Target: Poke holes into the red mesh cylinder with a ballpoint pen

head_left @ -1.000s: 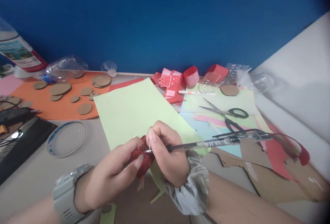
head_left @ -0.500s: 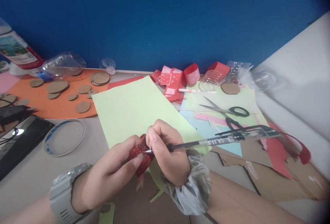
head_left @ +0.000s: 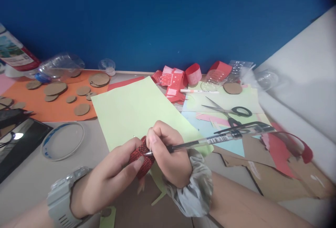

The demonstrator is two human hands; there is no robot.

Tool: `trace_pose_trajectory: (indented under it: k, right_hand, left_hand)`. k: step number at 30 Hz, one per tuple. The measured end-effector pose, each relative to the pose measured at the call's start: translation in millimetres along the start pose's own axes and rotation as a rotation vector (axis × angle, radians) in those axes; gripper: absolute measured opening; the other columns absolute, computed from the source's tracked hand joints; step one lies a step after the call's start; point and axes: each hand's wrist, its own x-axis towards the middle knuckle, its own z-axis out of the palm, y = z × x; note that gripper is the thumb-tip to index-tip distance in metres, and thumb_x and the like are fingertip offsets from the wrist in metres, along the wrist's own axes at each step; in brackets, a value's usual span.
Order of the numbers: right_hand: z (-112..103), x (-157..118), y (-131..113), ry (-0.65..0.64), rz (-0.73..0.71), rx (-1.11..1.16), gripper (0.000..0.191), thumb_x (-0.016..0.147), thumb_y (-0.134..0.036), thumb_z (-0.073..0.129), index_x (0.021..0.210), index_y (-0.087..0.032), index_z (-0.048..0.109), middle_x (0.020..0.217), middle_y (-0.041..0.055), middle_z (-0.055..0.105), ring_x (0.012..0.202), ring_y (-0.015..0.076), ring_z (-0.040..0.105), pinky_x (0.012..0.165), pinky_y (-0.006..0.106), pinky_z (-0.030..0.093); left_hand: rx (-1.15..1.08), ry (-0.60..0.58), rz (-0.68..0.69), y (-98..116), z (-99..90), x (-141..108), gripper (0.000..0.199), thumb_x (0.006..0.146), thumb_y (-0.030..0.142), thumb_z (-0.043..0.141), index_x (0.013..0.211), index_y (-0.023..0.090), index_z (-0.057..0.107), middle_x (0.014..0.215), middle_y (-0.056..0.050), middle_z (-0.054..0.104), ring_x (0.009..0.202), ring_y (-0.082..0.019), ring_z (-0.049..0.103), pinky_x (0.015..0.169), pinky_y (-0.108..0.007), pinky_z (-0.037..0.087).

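Note:
A small piece of red and black woven fabric (head_left: 144,165) is pinched between the thumb and fingers of my left hand (head_left: 110,172), which wears a grey watch at the wrist. My right hand (head_left: 168,151), with a grey scrunchie around the wrist, is closed on a clear pen (head_left: 194,143). The pen's metal tip meets the fabric beside my left thumb, and its other end points right. A pale green sheet (head_left: 131,112) lies behind and partly under my hands.
Black-handled scissors (head_left: 227,111) rest on papers at the right, near torn cardboard (head_left: 278,182). Red paper pieces (head_left: 174,84) stand by the blue wall. Cardboard discs (head_left: 55,88) lie on orange paper (head_left: 63,111) at the left, near a tape ring (head_left: 63,158) and plastic bottles.
The whole view has shifted slightly, so most things appear a little further left. Both hands keep their hold, and the pen's far end sits slightly higher against the background.

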Motion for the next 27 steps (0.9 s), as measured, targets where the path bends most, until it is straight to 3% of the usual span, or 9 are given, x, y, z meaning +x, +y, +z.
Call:
trace_pose_trajectory:
  k: [12,27]
  right_hand:
    - [-0.3,2.9,-1.1,-0.024,0.025,0.041,0.033,0.096,-0.029,0.049,0.067,-0.024,0.035,0.061,-0.0061,0.031,0.057,0.0119,0.033,0.054,0.028,0.029]
    - [-1.4,4.1,0.8,-0.039,0.007,0.077,0.03,0.095,-0.024,0.05,0.067,-0.024,0.039,0.06,-0.0067,0.033,0.056,0.0119,0.032,0.052,0.029,0.027]
  left_hand:
    - [0.002,-0.039,-0.038,2.8,-1.1,-0.4,0.022,0.106,0.031,0.044,0.089,0.022,0.054,0.073,0.001,0.069,0.067,-0.016,0.059,0.068,-0.027,0.045]
    - [0.026,-0.017,0.01,-0.4,-1.0,0.4,0.021,0.105,0.024,0.043,0.087,0.022,0.054,0.072,0.003,0.068,0.067,-0.014,0.058,0.068,-0.026,0.043]
